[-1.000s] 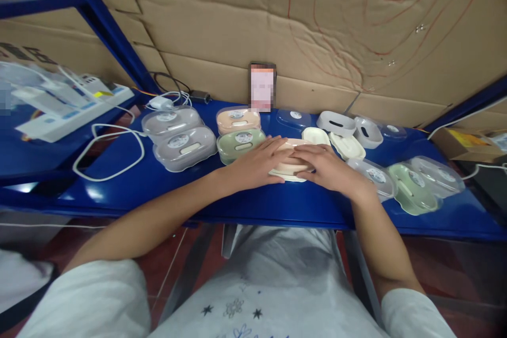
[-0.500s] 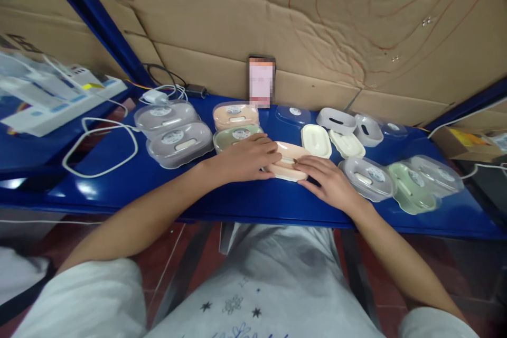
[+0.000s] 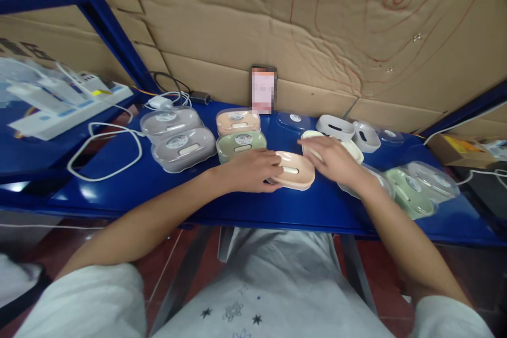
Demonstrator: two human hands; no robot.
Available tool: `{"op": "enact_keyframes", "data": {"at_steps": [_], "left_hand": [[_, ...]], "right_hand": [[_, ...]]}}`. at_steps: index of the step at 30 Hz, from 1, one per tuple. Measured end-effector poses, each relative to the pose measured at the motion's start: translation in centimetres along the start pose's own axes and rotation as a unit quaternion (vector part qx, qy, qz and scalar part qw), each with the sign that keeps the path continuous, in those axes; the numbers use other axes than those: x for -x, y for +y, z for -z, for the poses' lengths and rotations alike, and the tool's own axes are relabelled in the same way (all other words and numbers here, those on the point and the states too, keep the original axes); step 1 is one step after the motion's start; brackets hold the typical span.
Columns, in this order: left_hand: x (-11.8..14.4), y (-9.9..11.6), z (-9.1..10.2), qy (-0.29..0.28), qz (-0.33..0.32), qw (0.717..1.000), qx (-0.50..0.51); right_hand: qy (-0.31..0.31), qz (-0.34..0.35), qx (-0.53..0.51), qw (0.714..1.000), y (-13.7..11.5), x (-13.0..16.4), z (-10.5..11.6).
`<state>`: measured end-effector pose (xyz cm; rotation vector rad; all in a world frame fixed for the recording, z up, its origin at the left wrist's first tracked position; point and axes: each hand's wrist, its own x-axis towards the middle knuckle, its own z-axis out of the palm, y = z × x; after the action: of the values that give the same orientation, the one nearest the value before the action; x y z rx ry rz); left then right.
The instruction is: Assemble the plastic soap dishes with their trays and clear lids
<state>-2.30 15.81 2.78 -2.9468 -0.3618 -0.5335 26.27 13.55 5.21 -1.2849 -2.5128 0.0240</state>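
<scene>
While L hand holds peach dish, R hand shifted nr cream tray.

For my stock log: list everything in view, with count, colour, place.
Table: 1, blue, across the middle
Open dish: 1, peach, front centre
Lidded dishes: 6, grey, peach and green, four left, two right
Slotted dishes: 2, grey, back right
Other lids: 3, clear, two back, one far right
Trays: 2, cream, right of centre
Phone: 1, dark, back centre
Power strip: 1, white, left
Charger: 1, white, back left
Cables: several, white and black, mostly left
Cardboard backing: 1, brown, behind
Box: 1, brown, far right
Frame bars: several, blue, both sides
Shirt: 1, pale grey, bottom
Left hand: 1, bare, on open dish
Right hand: 1, bare, at trays
</scene>
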Motion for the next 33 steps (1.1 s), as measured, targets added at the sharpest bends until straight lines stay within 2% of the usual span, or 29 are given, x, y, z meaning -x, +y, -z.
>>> {"op": "enact_keyframes", "data": {"at_steps": [4, 6, 8, 11, 15, 20, 27, 30, 33], "left_hand": [[-0.2, 0.2, 0.1, 0.023, -0.017, 0.999, 0.028], [-0.3, 0.4, 0.0, 0.029, -0.02, 0.999, 0.035], [-0.3, 0.4, 0.1, 0.025, -0.02, 0.999, 0.03], [-0.3, 0.3, 0.4, 0.015, -0.018, 1.0, 0.017], [-0.3, 0.0, 0.9, 0.025, -0.005, 1.0, -0.003], [-0.1, -0.4, 0.8, 0.04, 0.045, 0.998, -0.029], [0.1, 0.1, 1.4, 0.015, 0.041, 0.998, 0.05], [0.2, 0.7, 1.5, -0.012, 0.032, 0.996, 0.084], [0.1, 1.0, 0.9, -0.015, 0.012, 0.995, 0.101]], "right_hand": [[-0.083, -0.131, 0.072, 0.985, 4.2, -7.3, -0.9], [-0.107, -0.163, 0.072, 0.978, 5.6, -10.0, -1.9], [-0.11, -0.167, 0.066, 0.978, 6.3, -11.4, -2.6], [-0.104, -0.155, 0.053, 0.981, 6.1, -11.5, -2.2], [-0.084, -0.122, 0.032, 0.988, 4.5, -9.1, 0.1], [0.027, -0.056, -0.03, 0.998, 0.4, -3.8, 1.5], [0.095, -0.02, -0.04, 0.994, -5.3, 4.1, -0.2], [0.085, -0.015, -0.062, 0.994, -5.9, 6.1, -1.7], [0.072, -0.031, -0.079, 0.994, -5.5, 7.3, -3.0]]}}
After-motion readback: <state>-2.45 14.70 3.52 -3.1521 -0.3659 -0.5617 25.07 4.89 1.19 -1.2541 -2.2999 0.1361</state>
